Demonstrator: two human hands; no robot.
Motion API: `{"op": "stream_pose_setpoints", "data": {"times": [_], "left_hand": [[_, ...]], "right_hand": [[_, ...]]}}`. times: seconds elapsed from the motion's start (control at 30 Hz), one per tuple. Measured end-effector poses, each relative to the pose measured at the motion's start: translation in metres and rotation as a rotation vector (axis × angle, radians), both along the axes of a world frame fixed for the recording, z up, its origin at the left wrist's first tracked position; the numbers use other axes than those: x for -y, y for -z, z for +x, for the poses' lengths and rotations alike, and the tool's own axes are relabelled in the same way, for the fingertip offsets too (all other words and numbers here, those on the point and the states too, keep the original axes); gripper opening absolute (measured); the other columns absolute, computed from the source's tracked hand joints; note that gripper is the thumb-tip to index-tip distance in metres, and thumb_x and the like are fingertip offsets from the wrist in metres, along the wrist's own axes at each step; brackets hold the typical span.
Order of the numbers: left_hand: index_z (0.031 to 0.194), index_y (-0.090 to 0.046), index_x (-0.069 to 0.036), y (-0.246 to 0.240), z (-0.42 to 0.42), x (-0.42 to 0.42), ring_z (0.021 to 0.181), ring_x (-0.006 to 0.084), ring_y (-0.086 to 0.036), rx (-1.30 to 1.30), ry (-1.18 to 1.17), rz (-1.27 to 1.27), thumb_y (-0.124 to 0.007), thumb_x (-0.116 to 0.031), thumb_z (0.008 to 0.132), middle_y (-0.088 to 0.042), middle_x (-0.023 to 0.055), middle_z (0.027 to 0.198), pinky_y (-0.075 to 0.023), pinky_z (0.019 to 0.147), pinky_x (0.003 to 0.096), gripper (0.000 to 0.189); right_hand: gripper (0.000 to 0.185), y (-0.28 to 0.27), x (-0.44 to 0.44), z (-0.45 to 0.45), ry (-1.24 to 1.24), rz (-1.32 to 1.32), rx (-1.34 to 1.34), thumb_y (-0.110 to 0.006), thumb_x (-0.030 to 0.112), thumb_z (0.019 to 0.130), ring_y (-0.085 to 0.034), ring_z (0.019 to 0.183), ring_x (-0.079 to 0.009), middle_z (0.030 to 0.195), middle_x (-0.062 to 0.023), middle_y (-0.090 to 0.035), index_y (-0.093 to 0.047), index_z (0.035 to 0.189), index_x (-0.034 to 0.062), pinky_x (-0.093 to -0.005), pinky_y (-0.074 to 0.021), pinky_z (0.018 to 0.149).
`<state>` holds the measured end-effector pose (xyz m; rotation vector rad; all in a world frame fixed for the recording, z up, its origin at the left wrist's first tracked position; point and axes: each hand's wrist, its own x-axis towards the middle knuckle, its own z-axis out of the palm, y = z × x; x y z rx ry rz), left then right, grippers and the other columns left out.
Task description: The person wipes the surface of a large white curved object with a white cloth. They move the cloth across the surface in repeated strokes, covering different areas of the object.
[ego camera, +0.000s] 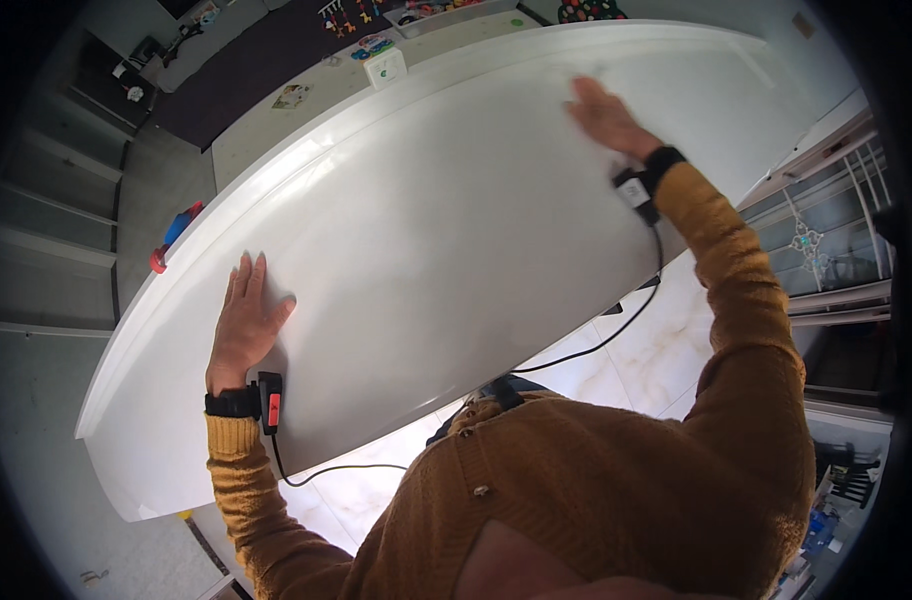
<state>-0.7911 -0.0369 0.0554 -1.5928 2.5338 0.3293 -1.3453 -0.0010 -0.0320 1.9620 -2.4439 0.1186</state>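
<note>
A broad white panel (426,225) with a curved raised far rim spans the view in front of me. My left hand (249,319) lies flat at its left part, palm down, fingers pointing away and thumb spread to the right. Over the upper right part is my right hand (609,120), slightly blurred, its fingers pointing up and left; whether it touches the surface I cannot tell. Neither hand holds anything. Each wrist wears a black band with a small cabled device, one by the left wrist (271,403) and another by the right wrist (634,191).
A small white box (386,69) stands against the far rim. Beyond it are a patterned mat (253,127) and a plastic bin (456,19) of toys. A red and blue object (176,230) shows past the left rim. At right is a metal-barred window (838,217). Cables hang near the front edge.
</note>
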Motion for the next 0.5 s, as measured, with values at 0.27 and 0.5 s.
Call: {"op": "stream_pose_setpoints", "data": {"times": [0.27, 0.5], "left_hand": [[0.141, -0.024, -0.011, 0.006, 0.006, 0.002, 0.135, 0.0322, -0.018, 0.007, 0.009, -0.038, -0.054, -0.044, 0.083, -0.020, 0.0144, 0.147, -0.0242, 0.108, 0.0380, 0.073], [0.141, -0.025, -0.014, 0.012, 0.008, 0.002, 0.136, 0.0307, -0.018, 0.056, -0.019, -0.066, -0.052, -0.047, 0.083, -0.018, 0.0116, 0.148, -0.0257, 0.106, 0.0445, 0.072]], "right_hand": [[0.041, -0.025, -0.040, -0.063, 0.237, -0.083, 0.138, -0.040, 0.012, 0.089, -0.047, 0.118, -0.0275, 0.123, -0.0200, -0.052, -0.043, 0.128, 0.0002, -0.0296, -0.0345, 0.100], [0.048, -0.045, 0.046, 0.153, -0.716, -0.520, 0.322, -0.040, -0.013, 0.068, -0.050, 0.112, -0.0333, 0.117, -0.0227, -0.054, -0.054, 0.113, -0.0056, -0.0344, -0.0361, 0.101]]}}
